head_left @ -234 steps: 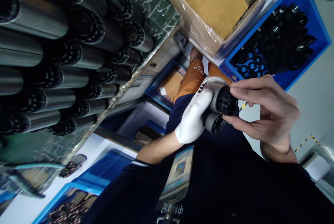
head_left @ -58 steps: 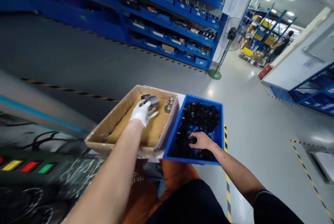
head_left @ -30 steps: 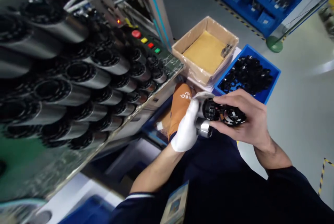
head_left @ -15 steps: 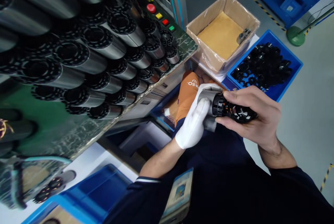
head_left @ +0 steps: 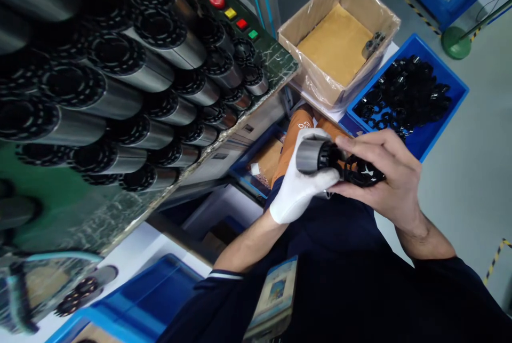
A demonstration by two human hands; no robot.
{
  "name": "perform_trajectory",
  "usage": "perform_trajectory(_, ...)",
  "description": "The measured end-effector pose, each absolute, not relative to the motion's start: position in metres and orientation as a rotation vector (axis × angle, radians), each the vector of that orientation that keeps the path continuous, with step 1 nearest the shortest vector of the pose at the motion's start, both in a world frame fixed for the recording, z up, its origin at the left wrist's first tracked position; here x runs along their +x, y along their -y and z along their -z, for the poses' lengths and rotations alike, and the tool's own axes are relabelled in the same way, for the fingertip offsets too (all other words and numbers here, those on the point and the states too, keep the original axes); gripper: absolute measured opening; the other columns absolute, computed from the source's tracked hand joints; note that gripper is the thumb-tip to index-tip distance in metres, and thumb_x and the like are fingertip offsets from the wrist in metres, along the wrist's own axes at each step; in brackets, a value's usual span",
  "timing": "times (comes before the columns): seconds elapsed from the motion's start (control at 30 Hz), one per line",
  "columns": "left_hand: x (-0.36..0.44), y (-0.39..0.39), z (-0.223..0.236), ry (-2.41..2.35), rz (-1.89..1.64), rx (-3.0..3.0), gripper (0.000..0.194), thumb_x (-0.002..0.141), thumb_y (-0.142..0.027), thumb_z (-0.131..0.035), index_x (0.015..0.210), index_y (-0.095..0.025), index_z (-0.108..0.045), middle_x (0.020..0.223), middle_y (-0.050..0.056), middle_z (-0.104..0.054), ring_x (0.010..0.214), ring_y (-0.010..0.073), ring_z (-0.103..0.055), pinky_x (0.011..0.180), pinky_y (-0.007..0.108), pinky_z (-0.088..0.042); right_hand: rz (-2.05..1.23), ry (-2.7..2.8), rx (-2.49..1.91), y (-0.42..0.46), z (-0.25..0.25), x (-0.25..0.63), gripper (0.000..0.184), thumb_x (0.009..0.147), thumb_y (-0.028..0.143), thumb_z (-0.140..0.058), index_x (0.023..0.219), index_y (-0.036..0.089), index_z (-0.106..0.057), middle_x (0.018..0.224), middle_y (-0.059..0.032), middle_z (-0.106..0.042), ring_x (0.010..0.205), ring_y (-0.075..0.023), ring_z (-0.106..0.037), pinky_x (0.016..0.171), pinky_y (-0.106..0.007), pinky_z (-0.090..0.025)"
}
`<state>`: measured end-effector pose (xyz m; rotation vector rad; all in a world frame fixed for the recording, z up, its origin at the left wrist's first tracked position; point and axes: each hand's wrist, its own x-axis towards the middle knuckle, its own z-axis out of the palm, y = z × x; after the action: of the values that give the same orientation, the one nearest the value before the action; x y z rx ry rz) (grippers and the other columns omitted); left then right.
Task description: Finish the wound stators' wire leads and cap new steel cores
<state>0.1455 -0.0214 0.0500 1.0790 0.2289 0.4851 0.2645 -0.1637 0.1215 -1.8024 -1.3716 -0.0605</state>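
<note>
My left hand, in a white glove, is closed around a short metal cylinder with a black slotted end piece on its right end. A bit of a second metal part shows below the gloved thumb, mostly hidden. My bare right hand is closed on a stack of black plastic rings, fingers above and thumb side below. The stack sits end to end with the cylinder, close to its black end; whether they touch I cannot tell. Both hands are in front of my body, right of the green workbench.
Many metal cylinders with black slotted ends stand on the bench, near push buttons. Beyond my hands are a cardboard box and a blue bin of black plastic parts. Pliers lie at lower left, above another blue bin.
The gloved thumb has moved right, onto the cylinder's black end. The ring stack and right hand have shifted slightly left. My view has turned a little.
</note>
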Motion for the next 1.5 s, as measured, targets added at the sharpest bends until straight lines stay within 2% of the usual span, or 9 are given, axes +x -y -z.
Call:
perform_trajectory(0.17,0.156,0.018,-0.039,-0.336,-0.316,1.121,0.077,0.075,-0.066,-0.104,0.13,-0.029,-0.065,0.118,0.003,-0.07,0.108,0.0247,-0.073,0.1,0.039,-0.063,0.041,1.382,-1.837,0.168,-0.113,0.267,0.064,0.089,0.043,-0.104,0.144,0.034,-0.072,0.115,-0.0024,-0.079,0.102,-0.0256,-0.081,0.094,-0.04,-0.074)
perform_trajectory(0.33,0.163,0.019,-0.026,-0.348,-0.199,1.004,0.057,0.087,-0.062,-0.097,0.124,-0.029,-0.069,0.113,0.003,-0.07,0.11,0.0274,-0.074,0.101,0.043,-0.065,-0.046,1.426,-1.662,0.168,-0.101,0.279,0.056,0.092,0.038,-0.102,0.14,0.03,-0.076,0.127,-0.0045,-0.083,0.113,-0.0258,-0.084,0.097,-0.037,-0.075)
perform_trajectory(0.47,0.167,0.019,-0.032,-0.356,-0.188,0.948,0.069,0.074,-0.075,-0.1,0.116,-0.029,-0.071,0.111,0.004,-0.075,0.108,0.0323,-0.078,0.097,0.048,-0.069,-0.02,1.334,-1.586,0.172,-0.098,0.286,0.058,0.097,0.033,-0.097,0.15,0.028,-0.075,0.127,-0.0066,-0.086,0.106,-0.0253,-0.086,0.077,-0.034,-0.077)
perform_trajectory(0.57,0.172,0.017,-0.049,-0.435,-0.242,0.824,0.074,0.088,-0.095,-0.071,0.12,-0.028,-0.073,0.112,0.007,-0.079,0.114,0.0369,-0.081,0.093,0.051,-0.071,-0.04,1.259,-1.639,0.179,-0.104,0.288,0.07,0.09,0.036,-0.102,0.155,0.03,-0.075,0.13,-0.0081,-0.086,0.097,-0.0259,-0.084,0.065,-0.035,-0.075)
perform_trajectory(0.67,0.183,0.015,-0.069,-0.59,-0.38,0.721,0.069,0.108,-0.086,-0.046,0.118,-0.024,-0.074,0.107,0.008,-0.081,0.124,0.0363,-0.081,0.097,0.05,-0.07,-0.082,1.283,-1.732,0.179,-0.107,0.288,0.068,0.092,0.033,-0.101,0.155,0.031,-0.076,0.133,-0.0102,-0.084,0.104,-0.0292,-0.083,0.072,-0.04,-0.077)
perform_trajectory(0.83,0.2,0.012,-0.093,-0.734,-0.576,0.655,0.059,0.107,-0.077,-0.064,0.093,-0.022,-0.078,0.099,0.007,-0.083,0.133,0.0346,-0.079,0.108,0.044,-0.068,-0.082,1.245,-1.646,0.159,-0.093,0.283,0.059,0.094,0.03,-0.099,0.149,0.028,-0.078,0.126,-0.0091,-0.087,0.099,-0.0284,-0.084,0.074,-0.043,-0.078)
perform_trajectory(1.0,0.199,0.009,-0.092,-0.601,-0.461,0.605,0.045,0.107,-0.066,-0.072,0.095,-0.025,-0.086,0.105,0.006,-0.087,0.13,0.033,-0.08,0.11,0.046,-0.069,-0.094,1.298,-1.62,0.152,-0.084,0.286,0.052,0.09,0.031,-0.103,0.138,0.026,-0.084,0.125,-0.0117,-0.087,0.103,-0.0291,-0.086,0.087,-0.045,-0.078)
perform_trajectory(1.2,0.197,0.008,-0.081,-0.683,-0.473,0.683,0.033,0.102,-0.061,-0.079,0.107,-0.029,-0.084,0.131,0.0,-0.085,0.14,0.0286,-0.073,0.126,0.042,-0.058,-0.152,1.306,-1.615,0.158,-0.083,0.294,0.045,0.094,0.026,-0.097,0.137,0.03,-0.084,0.13,-0.0092,-0.08,0.074,-0.0169,-0.074,0.063,-0.038,-0.074)
perform_trajectory(1.5,0.194,0.011,-0.069,-0.617,-0.408,0.709,0.046,0.099,-0.068,-0.082,0.105,-0.022,-0.081,0.12,0.01,-0.084,0.14,0.0379,-0.074,0.109,0.044,-0.067,-0.176,1.315,-1.594,0.16,-0.074,0.299,0.036,0.097,0.036,-0.097,0.132,0.034,-0.087,0.115,-0.0063,-0.081,0.085,-0.0227,-0.08,0.069,-0.041,-0.075)
